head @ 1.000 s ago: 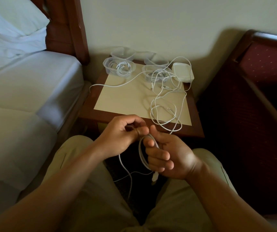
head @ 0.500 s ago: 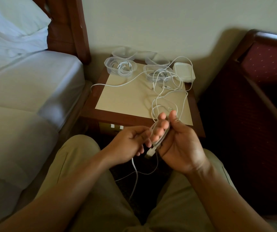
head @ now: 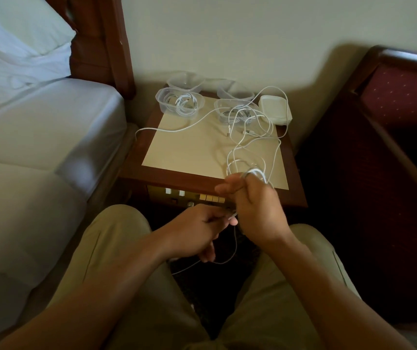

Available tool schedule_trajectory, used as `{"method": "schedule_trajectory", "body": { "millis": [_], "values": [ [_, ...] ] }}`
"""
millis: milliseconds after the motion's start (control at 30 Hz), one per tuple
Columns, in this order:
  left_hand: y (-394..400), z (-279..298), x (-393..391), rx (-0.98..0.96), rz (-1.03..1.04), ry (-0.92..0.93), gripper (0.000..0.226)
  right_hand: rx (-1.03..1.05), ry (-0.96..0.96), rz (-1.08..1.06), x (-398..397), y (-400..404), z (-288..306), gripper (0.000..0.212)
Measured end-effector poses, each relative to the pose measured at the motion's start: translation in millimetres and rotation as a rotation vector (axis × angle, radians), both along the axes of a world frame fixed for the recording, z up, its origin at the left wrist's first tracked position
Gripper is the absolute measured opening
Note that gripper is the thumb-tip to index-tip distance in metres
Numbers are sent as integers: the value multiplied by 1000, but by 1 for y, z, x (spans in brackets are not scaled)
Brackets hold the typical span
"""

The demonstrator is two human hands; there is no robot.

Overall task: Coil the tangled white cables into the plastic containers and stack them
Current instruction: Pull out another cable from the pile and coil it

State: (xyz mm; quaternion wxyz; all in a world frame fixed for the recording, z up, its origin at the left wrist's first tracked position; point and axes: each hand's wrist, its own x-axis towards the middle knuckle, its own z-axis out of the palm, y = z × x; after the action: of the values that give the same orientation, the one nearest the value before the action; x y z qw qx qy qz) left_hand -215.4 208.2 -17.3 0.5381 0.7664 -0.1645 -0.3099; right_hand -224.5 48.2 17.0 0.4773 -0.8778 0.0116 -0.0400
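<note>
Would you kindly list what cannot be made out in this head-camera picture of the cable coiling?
- Right hand: seen from its back, so how many turns of the white cable it holds is hidden.
- Left hand: its fingertips are blurred where they pinch the cable end.
- Back containers: clear plastic against the wall, too faint to tell their contents.
- Nightstand panel buttons: too small to read.

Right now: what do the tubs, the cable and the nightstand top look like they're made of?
Plastic containers: thin clear plastic, glossy; the coiled cable inside shows through the wall.
White cable: smooth white plastic or rubber jacket, likely; it bends into loose loops.
Nightstand: dark reddish wood frame with a slight sheen, or a veneer; the matte cream inset could be laminate or a paper mat, can't tell.
</note>
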Motion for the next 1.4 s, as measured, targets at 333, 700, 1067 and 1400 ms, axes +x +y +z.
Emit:
{"method": "schedule_trajectory", "body": {
  "millis": [333, 700, 1067, 1400],
  "values": [
    [20, 21, 24, 89, -31, -629, 2, 65, 642, 309, 2, -12, -9, 46],
    [15, 9, 25, -401, 265, -365, 12, 1345, 747, 621, -7, -7, -1, 54],
    [2, -3, 7, -3, 138, -228, 21, 1009, 108, -67, 6, 1, 16, 52],
    [6, 5, 8, 197, -23, -498, 18, -37, 9, -35, 0, 7, -4, 30]
  ]
}}
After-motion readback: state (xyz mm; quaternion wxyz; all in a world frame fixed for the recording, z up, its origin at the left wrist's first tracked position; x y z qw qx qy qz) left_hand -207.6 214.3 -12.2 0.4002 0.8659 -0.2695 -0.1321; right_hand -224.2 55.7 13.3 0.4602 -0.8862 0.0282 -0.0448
